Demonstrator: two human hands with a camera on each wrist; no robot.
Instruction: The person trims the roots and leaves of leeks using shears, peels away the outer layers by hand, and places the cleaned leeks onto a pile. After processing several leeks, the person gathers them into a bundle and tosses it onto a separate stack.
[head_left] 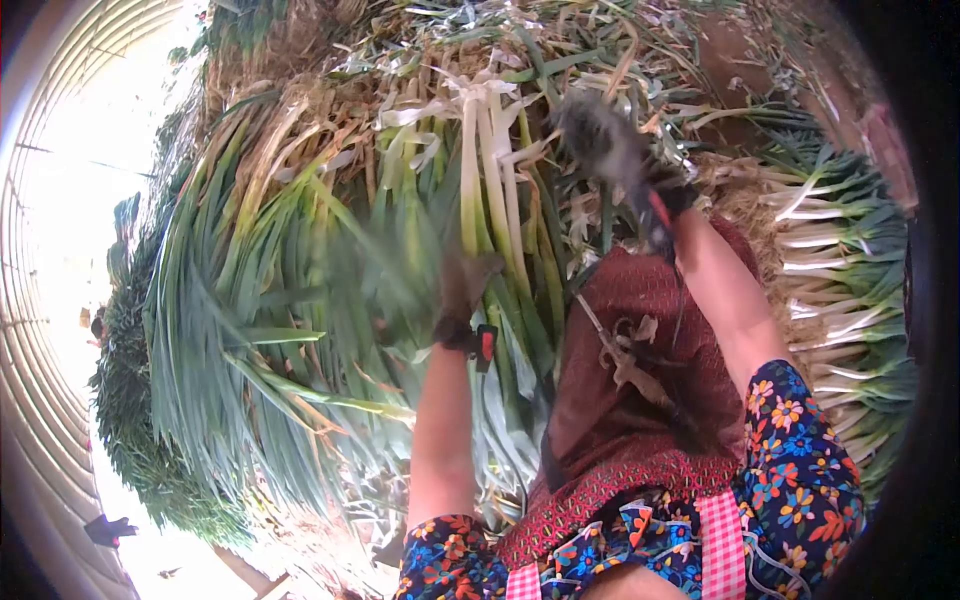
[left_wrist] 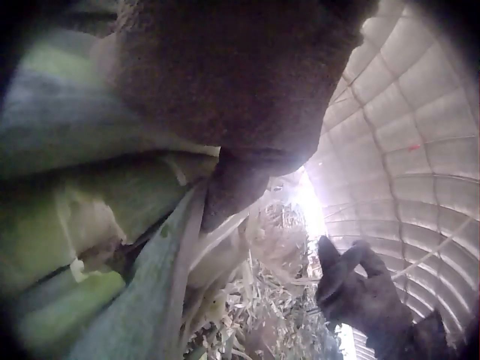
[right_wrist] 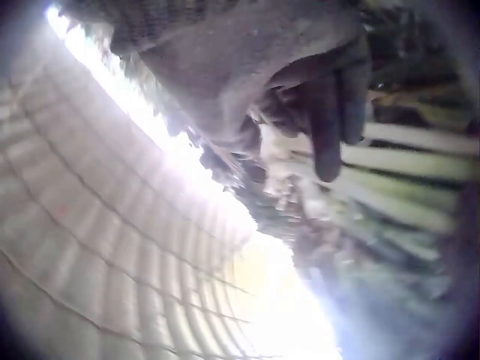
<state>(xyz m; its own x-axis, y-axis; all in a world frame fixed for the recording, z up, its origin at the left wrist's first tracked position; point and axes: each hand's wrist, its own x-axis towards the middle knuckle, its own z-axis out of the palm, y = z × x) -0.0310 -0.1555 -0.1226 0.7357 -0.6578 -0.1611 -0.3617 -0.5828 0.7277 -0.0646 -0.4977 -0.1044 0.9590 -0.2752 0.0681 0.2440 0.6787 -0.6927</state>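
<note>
My gloved left hand point(head_left: 465, 283) grips leeks point(head_left: 483, 190) in the middle of the head view, their white ends pointing away from me. In the left wrist view, the dark glove point(left_wrist: 232, 82) fills the top, with green leek leaves point(left_wrist: 142, 300) under its curled fingers. Blurred in the head view, my gloved right hand point(head_left: 605, 145) is raised to the right of the white leek ends. The left wrist view shows a gap between this hand's thumb and finger. Its fingers point(right_wrist: 326, 127) hang bent over pale stalks in the right wrist view.
A broad heap of long green leeks point(head_left: 270, 300) spreads to the left. Trimmed leeks point(head_left: 830, 265) with white stems are stacked at right. Peelings and dry leaves point(head_left: 400, 50) litter the back. A dark red apron point(head_left: 640, 290) covers the lap. A ribbed curved wall point(head_left: 45, 300) stands at far left.
</note>
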